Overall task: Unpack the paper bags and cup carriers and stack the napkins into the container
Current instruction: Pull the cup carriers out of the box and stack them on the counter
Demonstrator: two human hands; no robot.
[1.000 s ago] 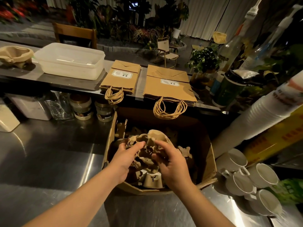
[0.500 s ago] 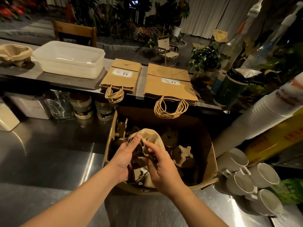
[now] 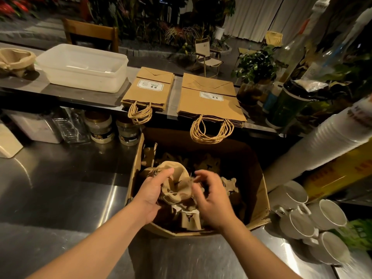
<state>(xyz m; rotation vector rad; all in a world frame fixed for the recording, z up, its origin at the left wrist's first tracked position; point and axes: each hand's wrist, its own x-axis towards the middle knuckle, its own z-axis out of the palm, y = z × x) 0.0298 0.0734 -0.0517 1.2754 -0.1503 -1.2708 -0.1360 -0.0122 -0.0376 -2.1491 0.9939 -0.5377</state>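
A brown cardboard box (image 3: pixel 259 200) on the steel counter holds several pulp cup carriers. My left hand (image 3: pixel 152 190) grips a stack of cup carriers (image 3: pixel 176 184) at its left side, just above the box. My right hand (image 3: pixel 213 196) hovers at the stack's right side with curled fingers; whether it touches is blurred. Two piles of flat brown paper bags (image 3: pixel 149 91) (image 3: pixel 209 99) lie on the raised shelf behind the box. A white plastic container (image 3: pixel 82 67) with something white inside stands to their left.
More cup carriers (image 3: pixel 15 61) sit at the shelf's far left. Jars (image 3: pixel 100 127) stand under the shelf. White mugs (image 3: pixel 302 214) and a stack of white cups (image 3: pixel 322 141) crowd the right side. Bare steel counter (image 3: pixel 60 188) lies left of the box.
Both hands gathered the cup carriers into a stack and lifted it slightly. My right hand has come off the stack and drawn a little to the right.
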